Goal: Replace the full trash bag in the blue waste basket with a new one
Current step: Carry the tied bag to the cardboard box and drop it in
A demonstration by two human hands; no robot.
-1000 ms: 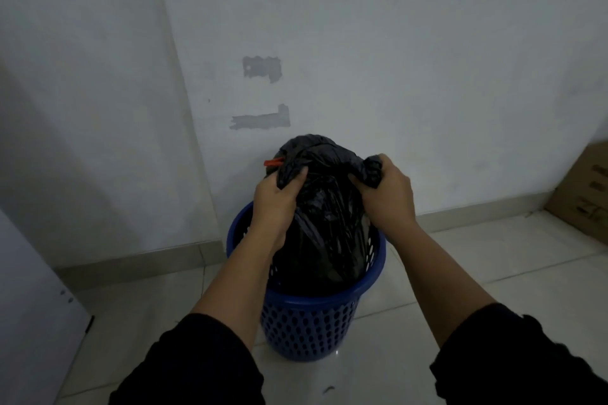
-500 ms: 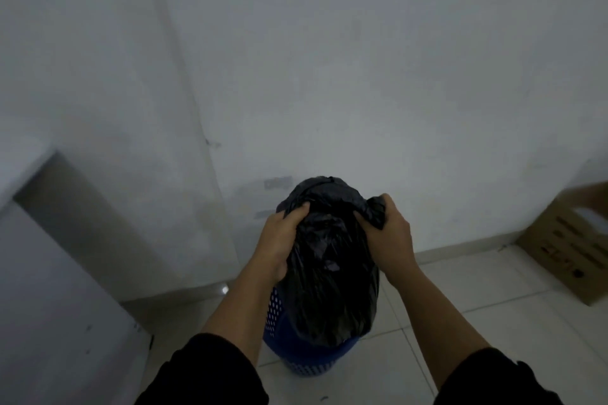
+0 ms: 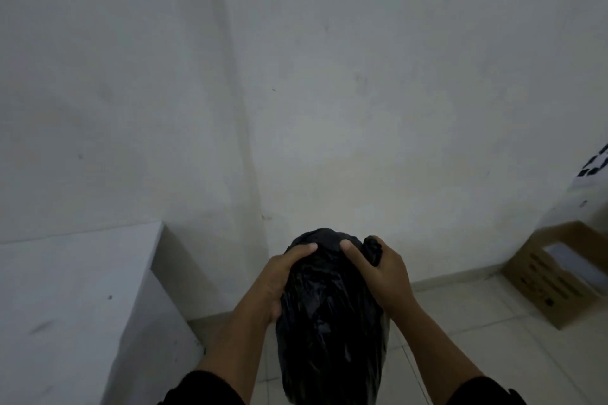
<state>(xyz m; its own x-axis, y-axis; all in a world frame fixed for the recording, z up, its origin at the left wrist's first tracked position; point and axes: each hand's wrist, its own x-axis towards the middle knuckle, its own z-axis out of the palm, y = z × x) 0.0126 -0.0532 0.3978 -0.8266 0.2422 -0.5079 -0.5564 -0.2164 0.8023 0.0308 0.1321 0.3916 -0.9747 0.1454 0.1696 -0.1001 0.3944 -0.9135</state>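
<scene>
- Black plastic is filling the lower middle of the view: the full trash bag (image 3: 330,322) is hanging in the air between both forearms, its gathered top bunched at the upper end and its lower end running out of the bottom of the frame.
- The left hand (image 3: 279,283) is pressing against the bag's left side near the top, fingers curled over the plastic and the thumb lying across the crown.
- The right hand (image 3: 378,273) is closing around the twisted neck of the bag, a knot-like wad of plastic poking out above its knuckles.
- The blue waste basket is not showing anywhere; it may be lying below the frame or behind the bag, and the picture is not settling which.
- Judging from that, the removal step is looking largely done, since the bag appears to be hanging free of any container.
- What is remaining, by my reading: setting the full bag aside, fetching a new liner and fitting it over the basket's rim. No fresh bag is appearing in view.
- A cardboard box (image 3: 552,276) is sitting on the tiled floor (image 3: 477,332) to the right, and a white cabinet (image 3: 82,306) is standing to the left, both well apart from the bag.
</scene>
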